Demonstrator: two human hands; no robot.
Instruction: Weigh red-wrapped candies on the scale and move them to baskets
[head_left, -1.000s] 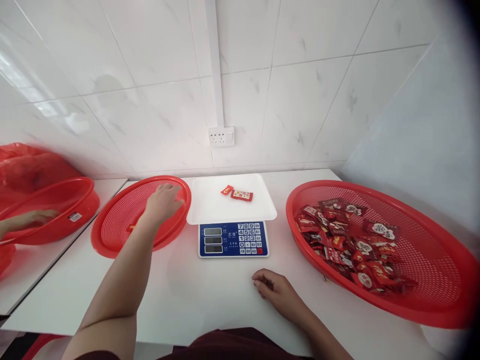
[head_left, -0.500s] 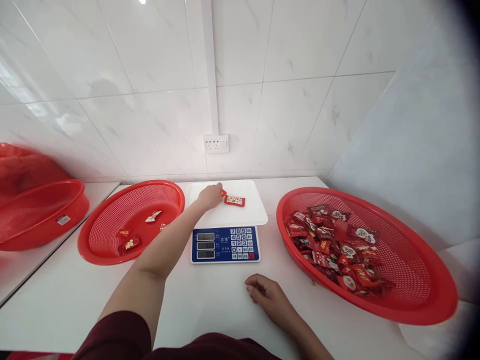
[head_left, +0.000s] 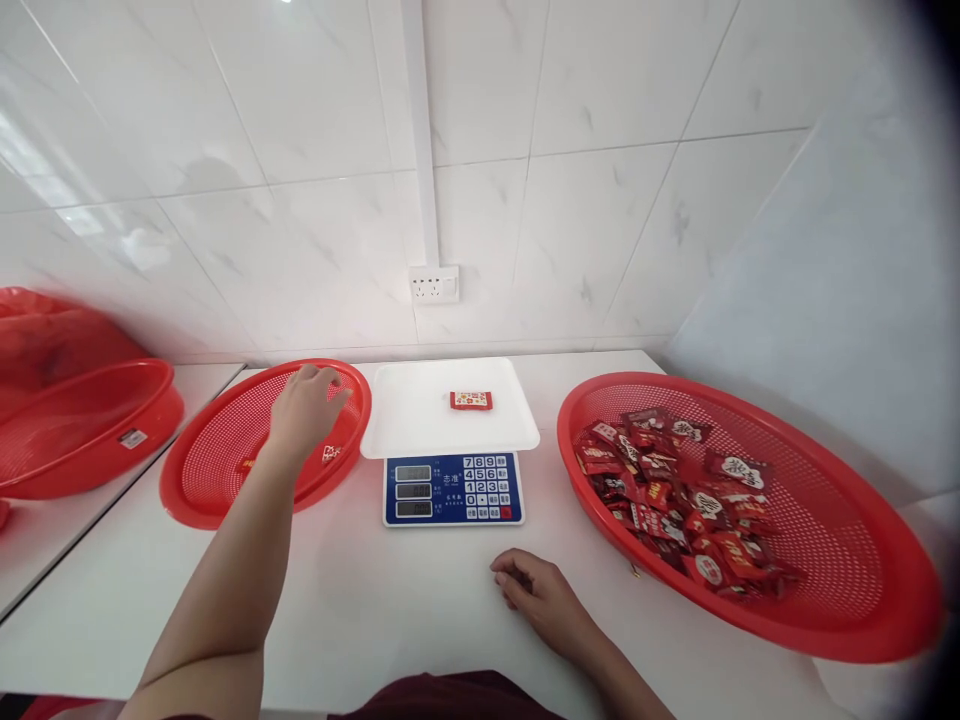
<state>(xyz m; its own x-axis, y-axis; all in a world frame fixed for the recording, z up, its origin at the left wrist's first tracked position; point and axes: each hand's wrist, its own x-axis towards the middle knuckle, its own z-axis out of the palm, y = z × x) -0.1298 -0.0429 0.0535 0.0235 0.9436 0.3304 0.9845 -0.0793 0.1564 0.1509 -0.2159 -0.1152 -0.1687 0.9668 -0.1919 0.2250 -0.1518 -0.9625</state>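
hovering: left hand (head_left: pixel 304 412) over red basket (head_left: pixel 214 440); scale (head_left: pixel 454 485) marked 志准

Left hand: was over on the white tray (head_left: pixel 409 395) half a second ago, now it's (head_left: pixel 306 408) back above the left red basket (head_left: pixel 171 485), fingers spread
Small red packet: gone off the tray, can't see where it ended up
Bigger packet: all alone up there now (head_left: pixel 471 400)
Whitish wrapper in that left basket: visible a moment ago, now blocked by the hand
Co-worker's hand: at the far-left basket (head_left: pixel 154 425) a second ago, out of view now
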